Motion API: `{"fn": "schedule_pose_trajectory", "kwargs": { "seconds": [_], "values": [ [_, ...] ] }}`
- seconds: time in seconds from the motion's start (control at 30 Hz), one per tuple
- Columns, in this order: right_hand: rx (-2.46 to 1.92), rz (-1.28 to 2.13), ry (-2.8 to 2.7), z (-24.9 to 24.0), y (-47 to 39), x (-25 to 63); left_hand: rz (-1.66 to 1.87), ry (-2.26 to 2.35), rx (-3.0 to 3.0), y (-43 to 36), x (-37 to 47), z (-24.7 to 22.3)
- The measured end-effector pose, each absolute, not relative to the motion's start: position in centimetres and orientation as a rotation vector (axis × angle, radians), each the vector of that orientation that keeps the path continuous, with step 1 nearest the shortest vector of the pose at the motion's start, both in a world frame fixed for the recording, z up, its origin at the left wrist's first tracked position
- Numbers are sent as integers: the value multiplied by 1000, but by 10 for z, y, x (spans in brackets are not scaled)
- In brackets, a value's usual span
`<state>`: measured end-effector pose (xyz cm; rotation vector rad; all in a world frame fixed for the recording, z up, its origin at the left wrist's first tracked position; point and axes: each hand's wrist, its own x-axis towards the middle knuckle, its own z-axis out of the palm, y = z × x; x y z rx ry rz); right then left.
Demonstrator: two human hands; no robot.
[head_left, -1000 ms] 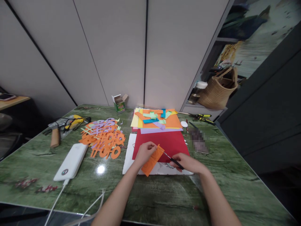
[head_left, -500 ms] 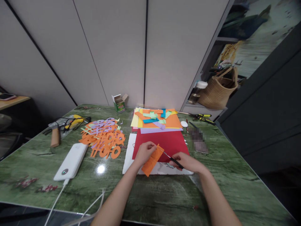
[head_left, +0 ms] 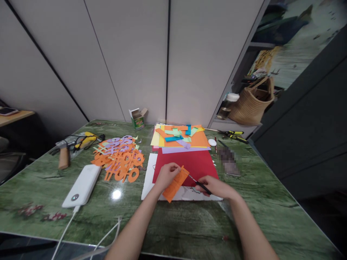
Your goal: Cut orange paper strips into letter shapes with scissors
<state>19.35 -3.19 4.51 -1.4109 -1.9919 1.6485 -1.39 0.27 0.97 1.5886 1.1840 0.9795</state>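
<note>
Orange paper piece (head_left: pixel 171 191): mid desk (head_left: pixel 179 224), over near part of red sheet (head_left: pixel 187 162) & white sheet (head_left: pixel 148 184) beneath; long axis slants far right to near left. L hand (head_left: pixel 170 175) pinches it on left edge, toward far end, fingertips bunched. R hand (head_left: pixel 214 186) curls round grip of slim black-handled tool (head_left: pixel 204 188); metal end points at paper's far right corner. Touching or just short, can't tell.

Handling (my est. only): v. light, thin, bendy; prob. creases or tears if tugged, not esp. slippery. Best hold: flat pinch at edge, close to the metal end, thumb on top so near end doesn't flop. Faint lines across it, folds or pencil, too small to tell.

Materials: red sheet flat, matte, straight-edged. White sheet has ragged near edge + some dark drawn marks. Far side: stack of coloured sheets (head_left: pixel 201 140) w/ short paper strips (head_left: pixel 173 138) lying crisscross on top. Left: heap of paper cutouts (head_left: pixel 120 159), mostly orange & purple, rings & narrow bars, layered loosely. Just nr it, white power bank (head_left: pixel 82 184), smooth, rounded corners, cable (head_left: pixel 66 231) from near end. Desk top glossy, green, stone-like veining.
</note>
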Motion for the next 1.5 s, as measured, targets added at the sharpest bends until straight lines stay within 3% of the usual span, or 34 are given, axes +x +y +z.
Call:
{"fn": "schedule_pose_trajectory", "kwargs": {
  "seconds": [0.43, 1.1, 1.5],
  "values": [
    [-1395, 1539, -2026, 37, -30, 195, 980, 1189, 1607, 5, -15, 8],
    [-1388, 1639, -2003, 40, -30, 194, 959, 1180, 1602, 5, -16, 8],
    [-1483, 1494, -2008, 32, -28, 197, 954, 1210, 1586, 3, -14, 12]
  ]
}}
